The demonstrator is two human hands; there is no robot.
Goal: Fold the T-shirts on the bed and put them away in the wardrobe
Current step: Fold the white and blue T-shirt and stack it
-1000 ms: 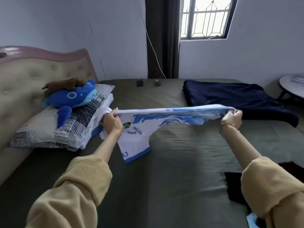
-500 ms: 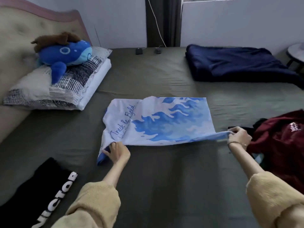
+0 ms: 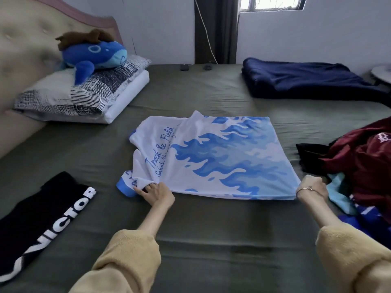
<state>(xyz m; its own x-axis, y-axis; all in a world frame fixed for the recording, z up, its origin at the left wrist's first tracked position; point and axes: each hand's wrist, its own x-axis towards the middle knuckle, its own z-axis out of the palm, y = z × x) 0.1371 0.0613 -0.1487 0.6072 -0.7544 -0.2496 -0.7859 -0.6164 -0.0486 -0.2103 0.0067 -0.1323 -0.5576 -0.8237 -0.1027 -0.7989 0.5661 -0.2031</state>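
A white T-shirt with a blue flame print (image 3: 213,157) lies spread across the olive green bed (image 3: 201,235), its near edge towards me. My left hand (image 3: 157,192) pinches the shirt's near left corner by the blue-trimmed sleeve. My right hand (image 3: 313,187) grips the near right corner at the hem. A black T-shirt with white "VICTOR" lettering (image 3: 40,216) lies folded at the near left. At the right edge sits a heap of unfolded clothes (image 3: 359,166), dark red on top, with black and blue pieces under it.
Stacked pillows (image 3: 84,96) with a blue whale plush (image 3: 95,55) sit at the padded headboard on the left. A folded navy blanket (image 3: 306,81) lies at the far right. Two small dark items (image 3: 195,67) rest at the bed's far edge.
The shirt, held stretched in the air a second ago, has come down flat onto the bed. Both hands have moved towards me, still holding its corners.
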